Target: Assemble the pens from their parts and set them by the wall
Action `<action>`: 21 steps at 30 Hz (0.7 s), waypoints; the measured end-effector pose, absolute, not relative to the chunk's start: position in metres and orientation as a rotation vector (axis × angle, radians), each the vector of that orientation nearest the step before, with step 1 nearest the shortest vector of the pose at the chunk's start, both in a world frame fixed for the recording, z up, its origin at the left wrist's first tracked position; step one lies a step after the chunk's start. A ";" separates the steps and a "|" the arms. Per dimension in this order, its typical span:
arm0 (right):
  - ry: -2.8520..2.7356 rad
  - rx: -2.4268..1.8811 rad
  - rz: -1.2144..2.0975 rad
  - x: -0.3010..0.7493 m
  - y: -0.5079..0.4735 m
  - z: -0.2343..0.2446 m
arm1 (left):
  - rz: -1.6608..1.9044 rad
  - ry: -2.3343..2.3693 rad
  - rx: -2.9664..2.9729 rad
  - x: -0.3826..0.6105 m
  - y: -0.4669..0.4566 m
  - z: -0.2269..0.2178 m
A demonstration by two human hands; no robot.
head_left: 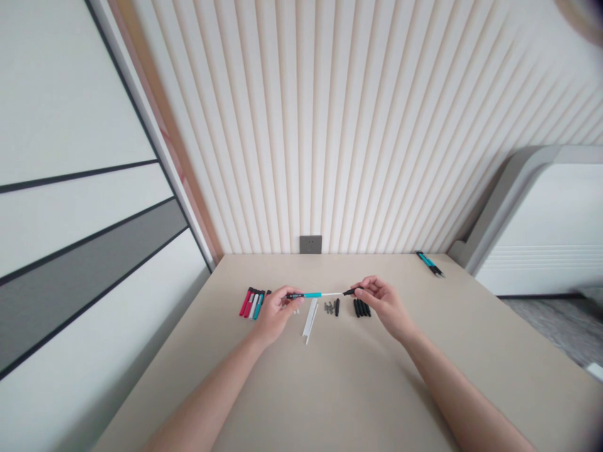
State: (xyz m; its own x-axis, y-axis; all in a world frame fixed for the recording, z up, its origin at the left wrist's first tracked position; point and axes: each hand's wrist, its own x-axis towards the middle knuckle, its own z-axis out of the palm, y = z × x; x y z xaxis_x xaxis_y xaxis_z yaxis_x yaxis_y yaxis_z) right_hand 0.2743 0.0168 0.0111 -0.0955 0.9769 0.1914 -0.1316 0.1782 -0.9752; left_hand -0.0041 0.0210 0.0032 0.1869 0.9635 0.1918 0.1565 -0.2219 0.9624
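Observation:
My left hand (274, 314) is closed around the black end of a pen barrel (312, 295) with a teal section. A thin white refill (332, 294) sticks out of the barrel to the right. Between the fingertips of my right hand (382, 305) is a black pen grip (349, 292), its narrow end at the refill's tip; whether they touch is too small to tell. Below lie white refills (309, 320), small grey parts (329, 307) and a single black grip (337, 307). Several more black grips (362, 307) lie in a row under my right hand.
Red, white and teal pen barrels (251, 303) lie side by side left of my left hand, partly hidden by it. Two teal-and-black pens (429, 264) rest at the table's back right. A ribbed wall with a socket (311, 244) stands behind the beige table (301, 395).

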 end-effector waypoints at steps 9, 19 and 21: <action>-1.243 -0.932 1.166 0.275 0.018 0.010 | 1.168 1.105 1.550 -0.003 0.022 0.002; -1.271 -0.873 1.281 0.266 0.013 0.010 | 1.138 1.095 1.597 -0.004 0.023 -0.002; -1.287 -0.859 1.303 0.262 0.011 0.009 | 1.133 1.094 1.629 -0.003 0.021 -0.001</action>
